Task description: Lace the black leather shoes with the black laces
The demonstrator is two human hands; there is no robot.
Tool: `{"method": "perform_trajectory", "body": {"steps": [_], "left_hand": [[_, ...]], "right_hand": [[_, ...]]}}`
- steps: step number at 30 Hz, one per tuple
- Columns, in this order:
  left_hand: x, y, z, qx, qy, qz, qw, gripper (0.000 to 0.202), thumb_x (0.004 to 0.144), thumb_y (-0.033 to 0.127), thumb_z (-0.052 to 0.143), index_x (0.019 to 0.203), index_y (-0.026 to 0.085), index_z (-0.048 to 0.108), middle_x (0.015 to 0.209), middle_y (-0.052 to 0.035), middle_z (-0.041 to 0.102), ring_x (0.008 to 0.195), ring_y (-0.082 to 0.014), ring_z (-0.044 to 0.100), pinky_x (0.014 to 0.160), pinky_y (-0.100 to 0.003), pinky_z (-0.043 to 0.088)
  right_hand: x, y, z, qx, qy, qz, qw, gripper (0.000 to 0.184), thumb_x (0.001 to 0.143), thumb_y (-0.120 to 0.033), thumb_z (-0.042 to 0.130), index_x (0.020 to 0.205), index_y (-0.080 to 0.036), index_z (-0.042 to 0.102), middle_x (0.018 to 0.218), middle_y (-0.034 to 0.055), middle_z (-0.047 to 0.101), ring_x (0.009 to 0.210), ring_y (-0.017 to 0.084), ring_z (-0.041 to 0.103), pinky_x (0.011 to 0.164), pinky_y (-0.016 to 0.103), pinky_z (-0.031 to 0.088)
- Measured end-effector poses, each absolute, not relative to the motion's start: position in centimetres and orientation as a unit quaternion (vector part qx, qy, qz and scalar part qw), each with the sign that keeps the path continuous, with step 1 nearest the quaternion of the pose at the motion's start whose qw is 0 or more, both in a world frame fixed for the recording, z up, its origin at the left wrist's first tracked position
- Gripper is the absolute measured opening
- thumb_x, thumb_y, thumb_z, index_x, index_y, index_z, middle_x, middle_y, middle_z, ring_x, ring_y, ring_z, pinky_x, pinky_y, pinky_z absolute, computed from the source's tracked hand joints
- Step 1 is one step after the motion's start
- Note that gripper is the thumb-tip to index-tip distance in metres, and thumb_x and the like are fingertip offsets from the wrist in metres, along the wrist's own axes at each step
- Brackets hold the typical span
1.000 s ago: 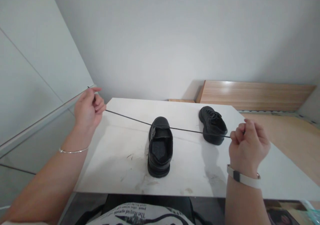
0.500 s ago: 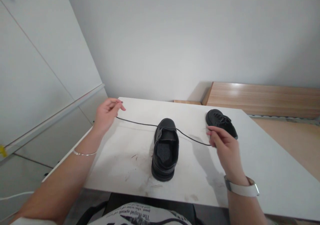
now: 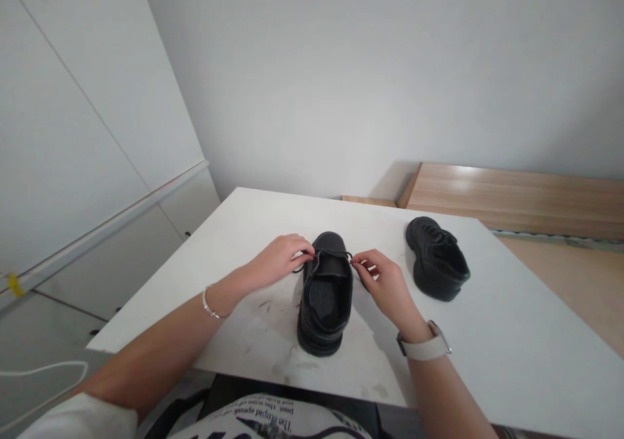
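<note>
A black shoe (image 3: 325, 296) stands upright on the white table, toe pointing away from me and its opening facing up. A thin black shoelace (image 3: 333, 252) crosses its front and comes out at both sides. On the shoe's left edge, my left hand (image 3: 285, 257) pinches the lace close to the eyelets. Across from it, my right hand (image 3: 383, 276) has thumb and fingertips closed at the lace by the right edge. Part of the lace is hidden behind the fingers of both hands.
A second black shoe (image 3: 439, 260), laced, stands farther right on the white table (image 3: 511, 322). Behind the table are a grey wall (image 3: 341, 88) and a wooden board (image 3: 511, 195). White cabinet doors (image 3: 97, 101) rise on the left; a white cable (image 3: 43, 367) hangs below.
Both hands have moved inward from wide apart to the sides of the shoe. The lace, stretched out left and right before, now runs short between the hands and the shoe.
</note>
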State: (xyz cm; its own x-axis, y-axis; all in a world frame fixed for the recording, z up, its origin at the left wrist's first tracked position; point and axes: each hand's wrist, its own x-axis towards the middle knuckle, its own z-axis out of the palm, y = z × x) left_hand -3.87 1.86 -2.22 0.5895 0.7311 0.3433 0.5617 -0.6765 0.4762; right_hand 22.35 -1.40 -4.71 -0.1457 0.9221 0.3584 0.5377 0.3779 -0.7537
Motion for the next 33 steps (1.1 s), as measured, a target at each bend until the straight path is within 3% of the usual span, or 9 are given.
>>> {"method": "perform_trajectory", "body": {"steps": [7, 10, 13, 17, 21, 25, 27, 29, 33], "left_hand": [[-3.4, 1.9, -2.9, 0.875, 0.369, 0.298, 0.097, 0.007, 0.091, 0.018, 0.069, 0.089, 0.019, 0.075, 0.093, -0.0062, 0.071, 0.094, -0.0218, 0.060, 0.087, -0.035, 0.048], [-3.5, 2.1, -3.4, 0.861, 0.381, 0.328, 0.076, 0.006, 0.088, 0.022, 0.073, 0.085, 0.021, 0.078, 0.091, -0.0068, 0.070, 0.094, -0.0228, 0.058, 0.086, -0.036, 0.048], [-3.5, 2.1, -3.6, 0.854, 0.385, 0.326, 0.124, 0.009, 0.091, 0.019, 0.069, 0.088, 0.020, 0.078, 0.084, -0.0057, 0.072, 0.088, -0.0211, 0.061, 0.082, -0.034, 0.050], [-3.1, 1.3, -2.9, 0.840, 0.404, 0.320, 0.169, 0.016, 0.094, 0.016, 0.062, 0.098, 0.019, 0.077, 0.091, -0.0063, 0.076, 0.088, -0.0203, 0.066, 0.082, -0.033, 0.052], [-2.2, -0.2, -1.5, 0.820, 0.430, 0.314, 0.210, 0.022, 0.099, 0.029, 0.054, 0.107, 0.019, 0.072, 0.097, -0.0046, 0.076, 0.082, -0.0184, 0.068, 0.079, -0.031, 0.052], [-1.6, -1.2, -0.4, 0.828, 0.437, 0.279, 0.213, 0.032, 0.093, 0.042, 0.063, 0.112, 0.018, 0.071, 0.095, -0.0056, 0.074, 0.080, -0.0192, 0.067, 0.074, -0.030, 0.052], [-1.4, -1.3, 0.0, 0.839, 0.445, 0.254, 0.181, 0.027, 0.093, 0.036, 0.062, 0.109, 0.017, 0.072, 0.093, -0.0065, 0.073, 0.079, -0.0195, 0.066, 0.075, -0.030, 0.051], [-1.3, -1.1, 0.4, 0.847, 0.455, 0.227, 0.156, 0.023, 0.093, 0.024, 0.056, 0.105, 0.016, 0.074, 0.089, -0.0066, 0.072, 0.077, -0.0192, 0.066, 0.074, -0.030, 0.050], [-0.8, -0.4, 1.0, 0.861, 0.466, 0.168, 0.117, 0.029, 0.086, 0.010, 0.050, 0.097, 0.015, 0.077, 0.089, -0.0081, 0.072, 0.081, -0.0213, 0.067, 0.077, -0.032, 0.050]], "right_hand": [[21.9, -1.5, -4.7, -0.497, -0.751, 0.120, 0.418, 0.012, 0.092, -0.021, 0.060, 0.089, -0.020, 0.071, 0.095, 0.0076, 0.063, 0.093, 0.023, 0.059, 0.086, 0.039, 0.049], [21.7, -1.7, -4.5, -0.492, -0.752, 0.132, 0.418, 0.013, 0.092, -0.017, 0.059, 0.089, -0.019, 0.071, 0.091, 0.0064, 0.065, 0.082, 0.020, 0.060, 0.078, 0.034, 0.050], [21.5, -1.9, -4.4, -0.491, -0.749, 0.141, 0.421, 0.014, 0.092, -0.014, 0.058, 0.090, -0.018, 0.071, 0.087, 0.0050, 0.066, 0.072, 0.016, 0.059, 0.070, 0.030, 0.049], [21.2, -2.1, -4.4, -0.493, -0.750, 0.141, 0.418, 0.015, 0.092, -0.013, 0.057, 0.093, -0.017, 0.072, 0.088, 0.0054, 0.069, 0.074, 0.017, 0.062, 0.072, 0.030, 0.050], [20.6, -2.8, -3.7, -0.502, -0.742, 0.167, 0.413, 0.017, 0.097, -0.019, 0.053, 0.100, -0.017, 0.070, 0.093, 0.0068, 0.071, 0.080, 0.018, 0.065, 0.077, 0.032, 0.052], [20.1, -3.6, -2.4, -0.512, -0.740, 0.189, 0.392, 0.025, 0.096, -0.035, 0.058, 0.110, -0.016, 0.066, 0.095, 0.0080, 0.069, 0.080, 0.019, 0.065, 0.076, 0.032, 0.052], [19.8, -3.8, -1.8, -0.515, -0.758, 0.174, 0.359, 0.028, 0.095, -0.034, 0.060, 0.115, -0.016, 0.065, 0.099, 0.0086, 0.067, 0.081, 0.019, 0.065, 0.078, 0.032, 0.052], [19.6, -3.9, -1.3, -0.524, -0.780, 0.139, 0.314, 0.024, 0.095, -0.024, 0.056, 0.115, -0.016, 0.065, 0.100, 0.0088, 0.065, 0.082, 0.018, 0.064, 0.079, 0.032, 0.051], [19.1, -3.7, -0.8, -0.558, -0.796, 0.070, 0.224, 0.029, 0.092, -0.010, 0.047, 0.110, -0.016, 0.068, 0.099, 0.0090, 0.063, 0.078, 0.018, 0.063, 0.073, 0.031, 0.048]]}}
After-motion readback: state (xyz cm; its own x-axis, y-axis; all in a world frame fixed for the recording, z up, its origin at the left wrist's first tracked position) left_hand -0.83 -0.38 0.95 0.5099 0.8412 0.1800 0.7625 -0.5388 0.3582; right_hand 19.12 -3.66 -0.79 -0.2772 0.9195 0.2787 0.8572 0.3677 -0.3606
